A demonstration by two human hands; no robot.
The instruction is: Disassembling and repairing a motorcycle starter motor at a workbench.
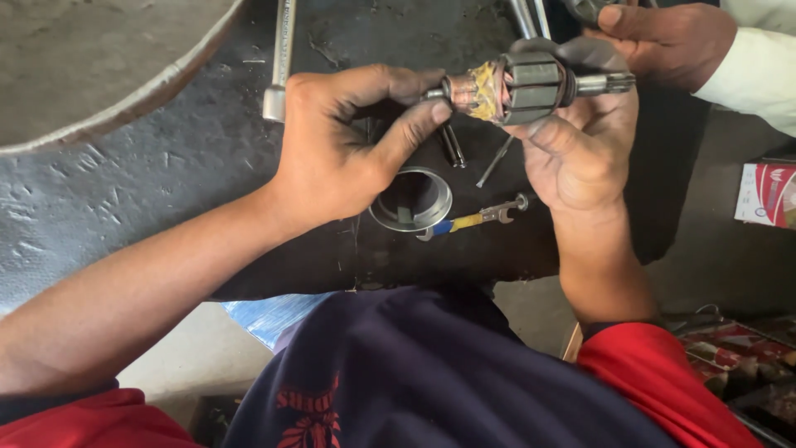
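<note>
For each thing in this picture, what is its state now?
armature: held in the air, lying sideways, between both hands
left hand: pinching the armature's shaft end
right hand: gripping the armature's core from below
metal ring: lying flat on the dark mat, hollow side up
spanner: lying flat beside the ring

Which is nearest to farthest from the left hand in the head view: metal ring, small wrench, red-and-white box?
From the left hand:
1. Metal ring, on the dark mat just below the hand, partly under the thumb.
2. Small wrench, with a blue and yellow handle, lying just right of the ring.
3. Red-and-white box, at the far right edge, past the right hand.
</note>
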